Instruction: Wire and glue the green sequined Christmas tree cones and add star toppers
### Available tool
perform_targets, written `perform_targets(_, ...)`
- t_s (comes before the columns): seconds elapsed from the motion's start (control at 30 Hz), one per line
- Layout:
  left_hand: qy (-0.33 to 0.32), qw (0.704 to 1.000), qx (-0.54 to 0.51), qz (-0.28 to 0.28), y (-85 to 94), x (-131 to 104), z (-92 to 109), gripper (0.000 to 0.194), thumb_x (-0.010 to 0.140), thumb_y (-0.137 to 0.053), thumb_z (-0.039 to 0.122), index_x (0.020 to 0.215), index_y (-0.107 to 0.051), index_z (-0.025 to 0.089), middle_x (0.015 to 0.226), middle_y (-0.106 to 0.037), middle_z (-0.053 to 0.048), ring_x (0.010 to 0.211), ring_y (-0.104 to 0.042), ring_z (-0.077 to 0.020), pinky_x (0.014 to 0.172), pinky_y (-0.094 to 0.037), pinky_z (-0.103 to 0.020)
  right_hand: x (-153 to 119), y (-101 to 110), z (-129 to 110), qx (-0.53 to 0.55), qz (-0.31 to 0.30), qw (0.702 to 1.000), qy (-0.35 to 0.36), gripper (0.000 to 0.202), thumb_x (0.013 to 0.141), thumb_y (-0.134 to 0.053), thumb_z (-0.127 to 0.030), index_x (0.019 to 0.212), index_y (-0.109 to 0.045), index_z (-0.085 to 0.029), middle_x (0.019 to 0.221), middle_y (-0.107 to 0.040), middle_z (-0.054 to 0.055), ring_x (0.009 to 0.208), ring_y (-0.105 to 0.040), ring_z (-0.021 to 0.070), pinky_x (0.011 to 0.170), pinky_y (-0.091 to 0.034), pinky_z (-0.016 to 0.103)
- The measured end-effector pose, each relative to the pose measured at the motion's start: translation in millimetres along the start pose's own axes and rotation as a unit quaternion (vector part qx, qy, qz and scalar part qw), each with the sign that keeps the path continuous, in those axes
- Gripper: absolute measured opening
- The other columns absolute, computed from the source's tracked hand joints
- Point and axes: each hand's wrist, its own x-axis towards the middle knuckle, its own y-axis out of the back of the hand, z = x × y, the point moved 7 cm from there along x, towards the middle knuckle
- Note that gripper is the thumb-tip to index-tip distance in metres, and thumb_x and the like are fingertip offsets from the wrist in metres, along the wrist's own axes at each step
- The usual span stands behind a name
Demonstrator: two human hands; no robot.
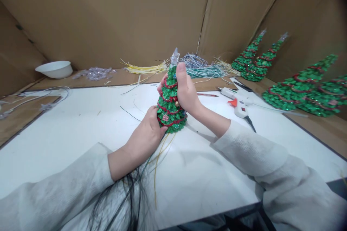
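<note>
fingers of left hand [148,129] and right hand [187,92] clasp a green tree [168,103]; a bowl [55,70], contents unseen, past the far left corner of the worktop [81,122]

Head-worn camera (only view): faces forward and down, hands [148,130] close before it.

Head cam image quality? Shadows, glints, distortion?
Head view throughout: held tree fairly clear; soft shadows on the white tabletop near the right sleeve; small glints on the trees at right, which lean outward, likely lens distortion; top-right corner dark.
</note>
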Motion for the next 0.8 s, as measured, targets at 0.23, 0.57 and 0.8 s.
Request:
perform_targets(0.23,0.005,0.999,0.045,-0.005,1.2,-1.3,2.7,0.044,0.086,-0.04,0.017,0.124,-0.019,0.007,0.107,-0.049,-0.021,0.092,-0.06,-0.0289,0.065,-0.052,-0.038,-0.7,-0.3,-1.4,-0.003,-0.008,1.0,0.002,0.072,0.085,-0.007,-0.068,0.088,-0.063,-0.024,0.079,-0.068,0.002,0.085,-0.067,0.0175,0.076,-0.055,0.033)
perform_targets(0.57,0.033,0.999,-0.029,-0.005,2.4,-0.3,-1.4,0.048,0.087,-0.041,0.022,0.129,-0.02,0.009,0.117,-0.048,-0.022,0.101,-0.058,-0.0276,0.079,-0.051,-0.042,-0.6,-0.4,-2.3,0.003,-0.023,1.0,-0.005,0.072,0.084,-0.009,-0.069,0.097,-0.063,-0.024,0.084,-0.069,0.003,0.081,-0.066,0.018,0.073,-0.056,0.034)
perform_targets(0.8,-0.012,0.997,-0.076,-0.002,-0.6,-4.9,-4.2,0.063,0.087,-0.042,0.021,0.138,-0.007,0.008,0.14,-0.03,-0.027,0.13,-0.037,-0.0305,0.103,-0.037,-0.049,-0.6,-0.6,-2.9,0.016,-0.027,1.0,-0.002,0.072,0.083,-0.007,-0.07,0.101,-0.062,-0.026,0.087,-0.069,0.002,0.083,-0.066,0.0184,0.07,-0.056,0.034)
